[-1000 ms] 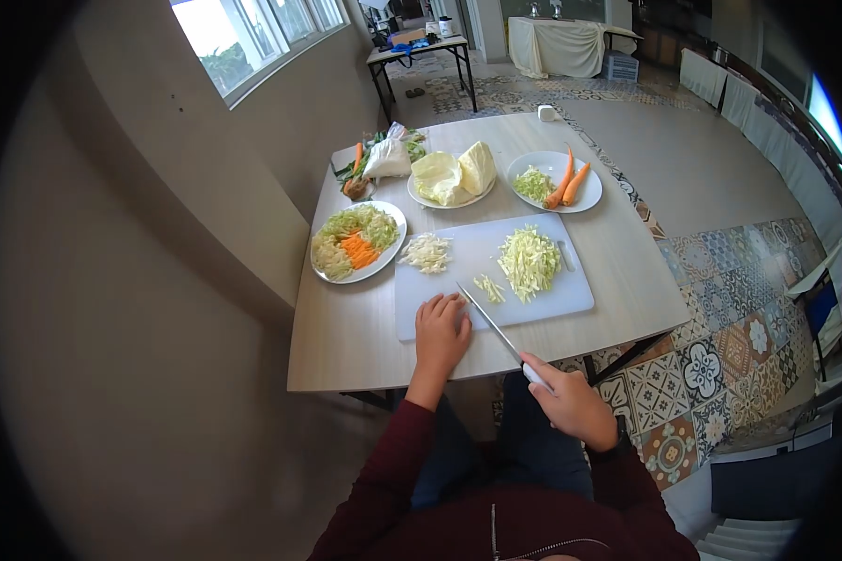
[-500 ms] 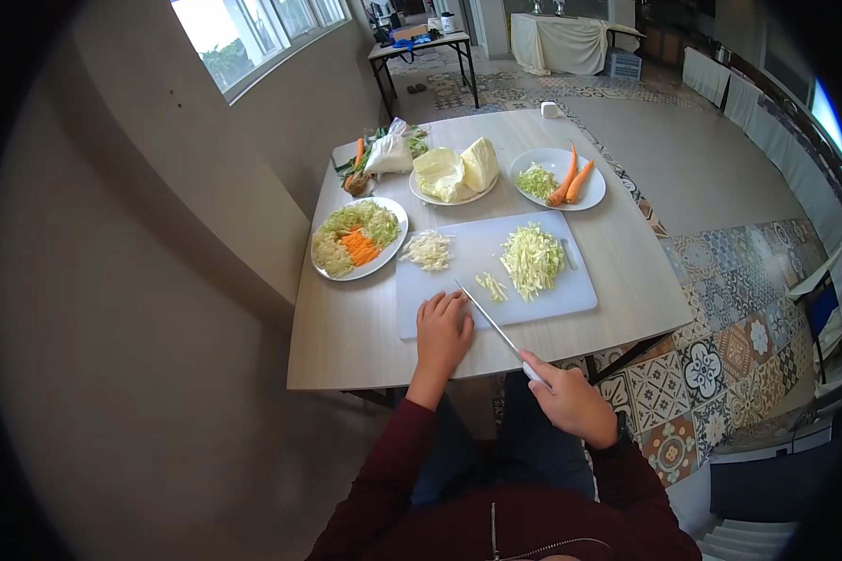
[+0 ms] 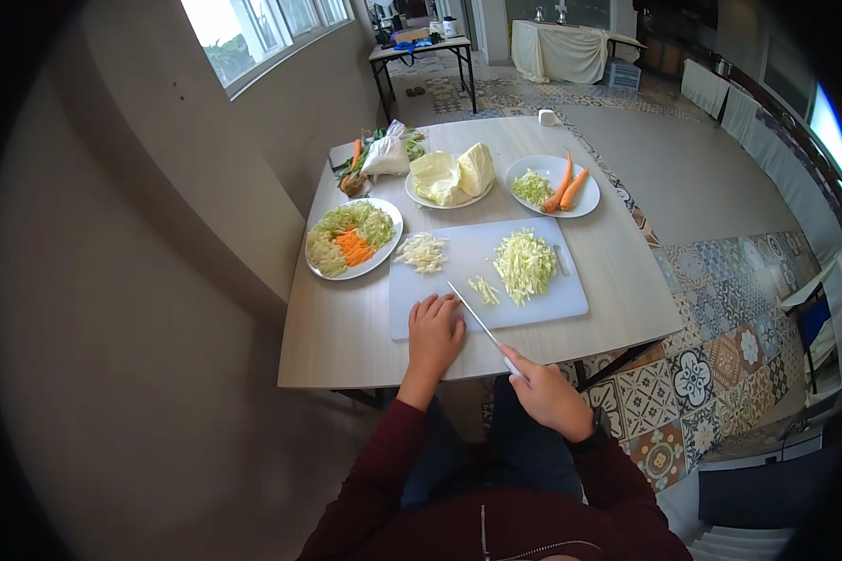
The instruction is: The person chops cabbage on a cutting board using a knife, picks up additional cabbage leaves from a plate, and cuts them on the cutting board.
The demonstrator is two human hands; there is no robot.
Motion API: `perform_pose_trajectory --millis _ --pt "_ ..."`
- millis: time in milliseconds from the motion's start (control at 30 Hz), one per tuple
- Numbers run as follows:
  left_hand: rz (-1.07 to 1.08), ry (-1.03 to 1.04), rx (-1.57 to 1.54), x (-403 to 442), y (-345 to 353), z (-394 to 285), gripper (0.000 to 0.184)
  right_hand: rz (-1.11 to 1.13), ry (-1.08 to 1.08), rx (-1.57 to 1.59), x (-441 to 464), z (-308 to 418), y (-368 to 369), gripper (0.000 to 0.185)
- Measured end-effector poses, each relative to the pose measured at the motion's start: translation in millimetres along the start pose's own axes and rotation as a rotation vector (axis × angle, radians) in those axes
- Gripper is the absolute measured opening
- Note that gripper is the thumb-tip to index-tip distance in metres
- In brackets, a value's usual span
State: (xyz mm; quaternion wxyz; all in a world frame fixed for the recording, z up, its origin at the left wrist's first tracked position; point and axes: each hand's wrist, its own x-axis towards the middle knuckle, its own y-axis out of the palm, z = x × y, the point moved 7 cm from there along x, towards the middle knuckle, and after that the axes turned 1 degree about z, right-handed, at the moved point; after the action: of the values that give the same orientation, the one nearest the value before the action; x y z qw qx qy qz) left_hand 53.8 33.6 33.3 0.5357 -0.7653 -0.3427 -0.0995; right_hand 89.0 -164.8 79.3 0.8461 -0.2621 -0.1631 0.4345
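Note:
My right hand [image 3: 550,397] is wrapped round the handle of a kitchen knife [image 3: 477,321]. Its blade points up and left over the white cutting board [image 3: 543,315], with the tip just beyond my left fingertips. My left hand [image 3: 435,332] rests on the board's near edge, fingers bent and together beside the blade; whatever lies under them is hidden. A few loose strips of shredded cabbage [image 3: 484,290] lie right of the blade. Farther right is a large heap of shredded cabbage [image 3: 525,266]. Paler shreds [image 3: 422,252] sit at the board's far left corner.
Left of the board stands a plate [image 3: 395,245] of shredded vegetables with orange carrot strips [image 3: 354,248]. Behind are cabbage leaves [image 3: 437,179] on a plate, a plate with whole carrots [image 3: 572,190] and shreds, and a white bag [image 3: 386,156] among greens. A wall [image 3: 206,234] borders the left side.
The view has shifted slightly, so everything sits a little farther left. My hands and the knife keep almost the same place over the board.

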Motion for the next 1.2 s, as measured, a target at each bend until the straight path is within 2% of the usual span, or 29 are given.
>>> perform_pose_trajectory --millis 100,200,300,533,633,733,767,900,1000,1133,1200 --pt "0.000 -0.001 0.005 0 -3 -1 0.029 0.042 0.024 -0.083 -11 2 -10 0.048" --pt "0.016 0.010 -0.001 -1 -1 -4 0.031 0.189 0.305 0.126 -20 -5 -16 0.049" --pt "0.061 0.043 0.010 1 2 -3 0.034 0.140 0.399 0.311 -22 -22 -14 0.050" --pt "0.245 0.055 -0.131 22 9 -24 0.038 -0.021 0.405 0.336 -23 -35 -26 0.050" --pt "0.140 0.035 -0.130 40 6 -13 0.033 -0.032 0.411 0.383 -26 -39 -33 0.051" --pt "0.133 0.033 -0.120 59 2 -4 0.030 -0.044 0.391 0.434 -28 -41 -39 0.051" --pt "0.068 0.059 -0.100 66 1 -3 0.024 -0.053 0.385 0.444 -29 -40 -42 0.051" --pt "0.103 0.051 -0.103 89 2 6 0.015 -0.083 0.354 0.475 -27 -41 -47 0.051" --pt "0.282 0.071 -0.079 94 15 -5 0.014 -0.079 0.358 0.488 -26 -38 -48 0.051" --pt "0.208 0.107 -0.107 101 24 -17 0.008 -0.087 0.342 0.409 -23 -39 -48 0.051" --pt "0.079 0.026 -0.151 109 11 -5 0.009 -0.079 0.328 0.314 -19 -34 -46 0.050"
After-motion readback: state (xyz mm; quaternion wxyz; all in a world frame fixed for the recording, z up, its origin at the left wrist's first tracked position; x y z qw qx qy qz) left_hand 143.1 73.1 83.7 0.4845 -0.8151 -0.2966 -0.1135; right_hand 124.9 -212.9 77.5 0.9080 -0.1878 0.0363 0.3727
